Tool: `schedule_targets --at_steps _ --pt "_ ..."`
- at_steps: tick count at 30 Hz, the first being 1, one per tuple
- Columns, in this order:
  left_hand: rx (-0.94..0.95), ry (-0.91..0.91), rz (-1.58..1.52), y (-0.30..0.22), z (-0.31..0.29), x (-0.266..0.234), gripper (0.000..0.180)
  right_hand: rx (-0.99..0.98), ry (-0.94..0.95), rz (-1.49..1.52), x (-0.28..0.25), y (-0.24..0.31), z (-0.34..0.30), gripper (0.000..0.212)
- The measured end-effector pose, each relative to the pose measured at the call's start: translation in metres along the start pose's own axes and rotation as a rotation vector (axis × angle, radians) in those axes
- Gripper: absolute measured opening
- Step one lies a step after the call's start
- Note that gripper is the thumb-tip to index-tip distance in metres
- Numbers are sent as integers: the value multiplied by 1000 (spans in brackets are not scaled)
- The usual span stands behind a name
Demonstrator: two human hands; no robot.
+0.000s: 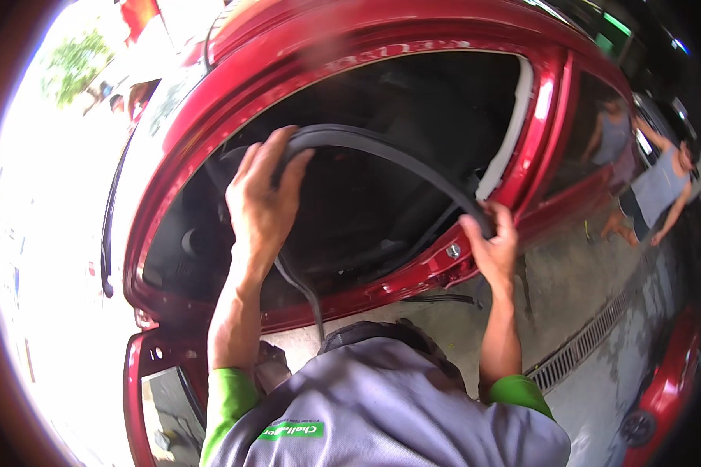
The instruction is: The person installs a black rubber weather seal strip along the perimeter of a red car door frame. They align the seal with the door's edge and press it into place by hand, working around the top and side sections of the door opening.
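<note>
A long black rubber weatherstrip (382, 148) arcs between my two hands, in front of the dark doorway of a red car. My left hand (265, 194) grips it near the arc's upper left, fingers curled over the strip. At the right, my right hand (494, 241) pinches the strip between thumb and fingers beside the rear door pillar. A loose length of the strip hangs below my left wrist toward the floor. The red door frame (549, 101) curves around the opening, and bare metal edges show along it.
An opened red car door (136, 389) stands at the lower left. Another person (662, 187) in a grey top is at the right by the car's rear. A floor grate (576, 366) runs at the lower right, near another red vehicle (670, 389).
</note>
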State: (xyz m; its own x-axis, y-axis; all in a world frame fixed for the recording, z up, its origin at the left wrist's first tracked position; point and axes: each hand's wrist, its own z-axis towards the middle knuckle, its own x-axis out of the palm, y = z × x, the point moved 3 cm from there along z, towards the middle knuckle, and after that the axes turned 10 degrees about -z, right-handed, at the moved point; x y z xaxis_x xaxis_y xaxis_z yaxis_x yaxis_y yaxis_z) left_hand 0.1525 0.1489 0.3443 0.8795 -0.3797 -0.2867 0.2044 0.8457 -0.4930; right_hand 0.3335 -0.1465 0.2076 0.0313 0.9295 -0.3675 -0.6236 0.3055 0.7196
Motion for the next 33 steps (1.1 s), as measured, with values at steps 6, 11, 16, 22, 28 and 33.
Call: schedule_targets --at_steps 6,11,16,22,28,33 --pt "409 597 -7 -44 27 90 36 -413 -4 -50 31 117 61 48" --pt "-127 853 -350 -16 19 83 42 -428 -68 55 -14 115 87 35" --pt "-596 802 -274 108 -61 57 44 43 30 274 -39 57 116 36" --pt "-456 635 -150 96 -77 64 49 286 18 446 -21 -14 126 35" --pt "-261 362 -54 62 -11 68 56 210 -161 491 -15 -11 135 46" --pt "-37 302 -23 16 28 76 56 52 -453 183 -16 -31 165 39"
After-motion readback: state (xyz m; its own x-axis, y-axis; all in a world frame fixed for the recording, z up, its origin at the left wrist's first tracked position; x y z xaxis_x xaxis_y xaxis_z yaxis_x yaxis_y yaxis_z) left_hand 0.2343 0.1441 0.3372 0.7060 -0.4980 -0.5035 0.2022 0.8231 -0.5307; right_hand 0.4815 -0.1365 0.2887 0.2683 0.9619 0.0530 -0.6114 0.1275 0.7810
